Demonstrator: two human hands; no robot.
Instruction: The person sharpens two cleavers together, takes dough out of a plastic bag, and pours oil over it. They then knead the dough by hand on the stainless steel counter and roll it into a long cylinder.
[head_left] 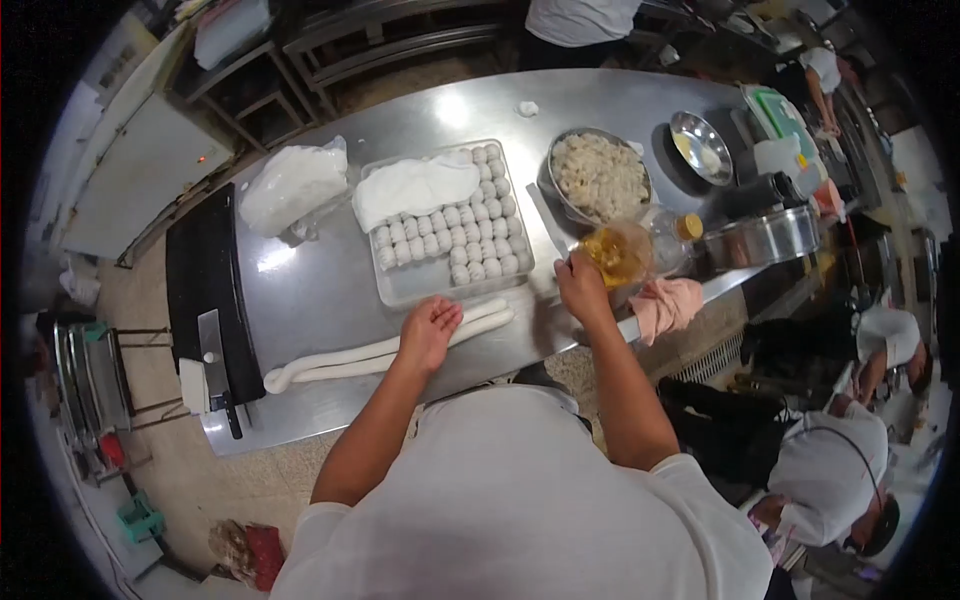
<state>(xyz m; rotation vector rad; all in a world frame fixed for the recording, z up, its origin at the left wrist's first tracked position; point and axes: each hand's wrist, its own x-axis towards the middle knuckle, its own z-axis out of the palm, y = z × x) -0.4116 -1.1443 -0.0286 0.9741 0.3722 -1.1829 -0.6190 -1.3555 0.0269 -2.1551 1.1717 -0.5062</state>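
My left hand [432, 332] is over a long rope of white dough [345, 362], folded double along the table's near edge. Its fingers are loosely curled, palm partly up, with nothing visible in them. My right hand [582, 286] is closed at the end of a flat metal blade [547, 222], whose handle is hidden in the fingers. Close beside this hand stands a clear bottle of yellow oil [617, 254] with a yellow cap. Beyond my hands, a shallow tray [412, 282] holds rows of round pleated buns, partly covered by a white cloth [415, 190].
A bowl of chunky pale filling [600, 175] stands behind the oil. A metal bowl [701, 148], a steel pot [763, 238] and a pink cloth [664, 308] are right. Leftward lie a plastic-wrapped white mass [293, 188] and a cleaver [213, 350]. Other people work nearby.
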